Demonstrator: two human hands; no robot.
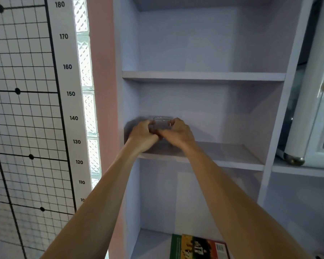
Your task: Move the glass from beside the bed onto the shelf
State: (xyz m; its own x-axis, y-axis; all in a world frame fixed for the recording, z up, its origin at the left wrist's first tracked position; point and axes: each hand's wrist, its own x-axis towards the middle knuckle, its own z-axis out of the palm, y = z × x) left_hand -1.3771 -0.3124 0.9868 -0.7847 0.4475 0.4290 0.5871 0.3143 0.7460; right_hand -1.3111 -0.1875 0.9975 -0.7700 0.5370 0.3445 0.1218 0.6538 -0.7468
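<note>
1. The short clear drinking glass [162,122] is in the middle compartment of the tall pale lilac wooden shelf unit [204,76], at the left part of the compartment, near the left side wall. It stands upright, with the open rim on top.

2. The left hand [142,135] wraps the glass from the left and the right hand [178,133] wraps it from the right. The fingers of both hands are curled around its lower part and meet in front of it, so only the rim and the upper wall show.

3. I think two hands are used because the compartment is at the end of the person's reach and both arms are stretched out; a grip from both sides keeps the smooth glass level.

4. The hands cover the base, so I cannot tell if the glass already rests on the shelf board [232,156] or is just above it.

5. In my judgement the task is almost finished: the glass is inside the shelf, and only setting down and letting go remain.

6. The glass is placed well behind the front edge, probably so that it cannot be knocked off.

7. A green and yellow book [196,246] lies in the compartment below, apart from the glass.
</note>
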